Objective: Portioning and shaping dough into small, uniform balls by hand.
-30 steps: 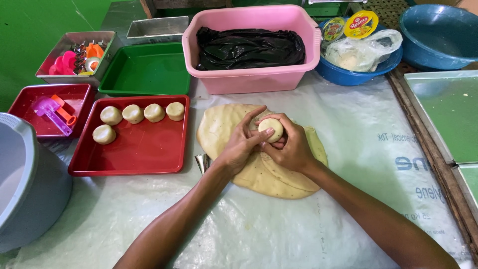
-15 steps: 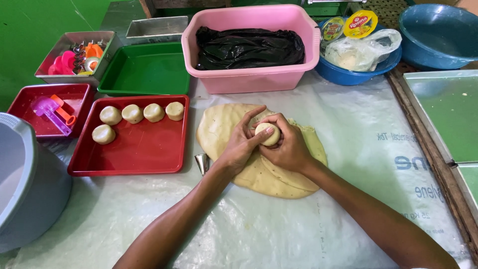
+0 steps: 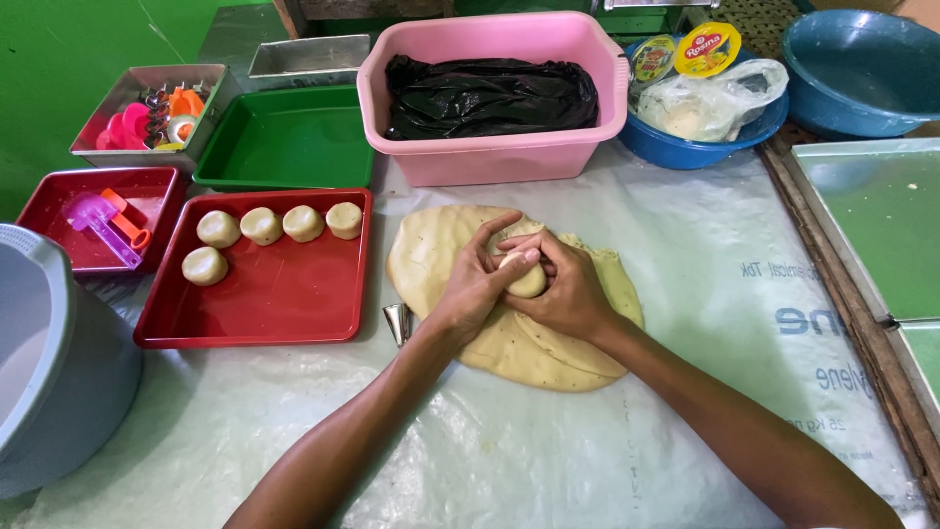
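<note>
Both hands meet over the rolled dough sheet [image 3: 509, 343] on the plastic-covered table [image 3: 685, 411]. Left hand [image 3: 470, 294] and right hand [image 3: 568, 294] cup one small dough ball [image 3: 527, 278] between them; the grip of each is closed on it, fingers curled round its sides. Ball is roundish, slightly flattened, no clear long axis; its exposed top faces up toward the camera. Versus 0.5 s ago: ball sits a little lower between the palms, left thumb laid further over it; hands otherwise in the same spot. Red tray [image 3: 264, 313] to the left carries five finished dough balls [image 3: 261, 225]. Small metal cone [image 3: 397, 322] stands beside the left wrist.
</note>
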